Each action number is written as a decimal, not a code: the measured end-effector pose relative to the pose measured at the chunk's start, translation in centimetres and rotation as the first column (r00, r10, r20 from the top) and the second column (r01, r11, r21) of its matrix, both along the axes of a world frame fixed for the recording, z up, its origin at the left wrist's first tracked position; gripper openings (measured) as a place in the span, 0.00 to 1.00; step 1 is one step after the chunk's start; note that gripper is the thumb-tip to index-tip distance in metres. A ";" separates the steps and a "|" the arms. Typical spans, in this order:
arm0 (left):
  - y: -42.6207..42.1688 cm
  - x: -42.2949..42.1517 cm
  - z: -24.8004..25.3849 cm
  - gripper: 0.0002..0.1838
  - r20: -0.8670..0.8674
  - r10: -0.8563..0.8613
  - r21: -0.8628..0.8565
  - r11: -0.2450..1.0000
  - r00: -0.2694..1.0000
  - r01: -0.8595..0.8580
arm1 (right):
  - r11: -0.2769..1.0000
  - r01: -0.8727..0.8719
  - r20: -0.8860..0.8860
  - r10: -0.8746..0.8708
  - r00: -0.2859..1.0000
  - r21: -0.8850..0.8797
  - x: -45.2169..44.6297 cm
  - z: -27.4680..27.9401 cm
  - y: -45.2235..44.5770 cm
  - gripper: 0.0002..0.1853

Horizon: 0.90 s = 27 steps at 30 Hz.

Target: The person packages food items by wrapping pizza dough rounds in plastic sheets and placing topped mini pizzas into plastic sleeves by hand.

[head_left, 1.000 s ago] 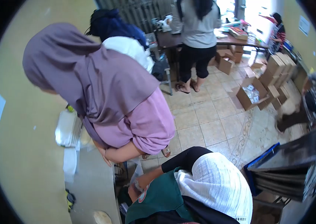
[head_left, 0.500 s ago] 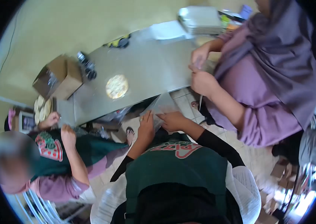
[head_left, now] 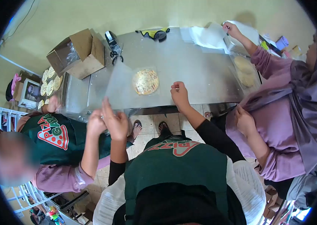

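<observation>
My left hand [head_left: 116, 125] is raised left of my body, fingers pointing up, pinching a clear plastic bag [head_left: 119, 80] that stretches up over the table. A co-worker's hand [head_left: 96, 123] is right beside it, seeming to touch. Curled closed, my right hand [head_left: 180, 95] hovers over the table's front edge; a tiny pale spot shows at its fingers, too small to name. Between and beyond my hands, a small topped pizza [head_left: 145, 81] lies on a clear plastic sheet on the metal table [head_left: 192, 75].
An open cardboard box [head_left: 85, 60], a tape dispenser [head_left: 111, 40] and scissors [head_left: 116, 56] are at the back left. Several topped pizzas [head_left: 50, 82] sit far left. Stacked plain bases [head_left: 244, 71] are at right. Another co-worker's hand [head_left: 233, 30] is above plastic sheets [head_left: 207, 36].
My hands have parted: the left moved left with the plastic bag, the right moved up to the table edge. The right co-worker's hands have separated, one reaching to the back. The view has shifted.
</observation>
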<state>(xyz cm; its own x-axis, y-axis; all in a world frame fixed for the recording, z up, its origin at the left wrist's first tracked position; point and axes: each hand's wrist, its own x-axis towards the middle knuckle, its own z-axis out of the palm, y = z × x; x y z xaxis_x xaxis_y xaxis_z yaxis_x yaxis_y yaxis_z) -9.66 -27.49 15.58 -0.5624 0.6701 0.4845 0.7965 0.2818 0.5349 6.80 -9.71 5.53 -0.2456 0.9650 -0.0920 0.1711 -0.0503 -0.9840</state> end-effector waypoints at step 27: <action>7.0 -8.8 -5.8 0.40 0.050 -0.037 -0.069 0.997 0.998 0.040 | 0.789 -0.246 -0.366 0.029 0.930 -0.563 -13.3 -7.5 8.0 0.21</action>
<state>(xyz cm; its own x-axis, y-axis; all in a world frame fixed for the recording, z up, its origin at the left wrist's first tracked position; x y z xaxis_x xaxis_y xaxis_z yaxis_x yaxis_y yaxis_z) -18.47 -20.54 9.83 -0.5570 0.7231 0.4085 0.7812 0.2893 0.5533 -6.52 -1.70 -2.00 -0.4910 0.6975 -0.5220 -0.0968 -0.6391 -0.7630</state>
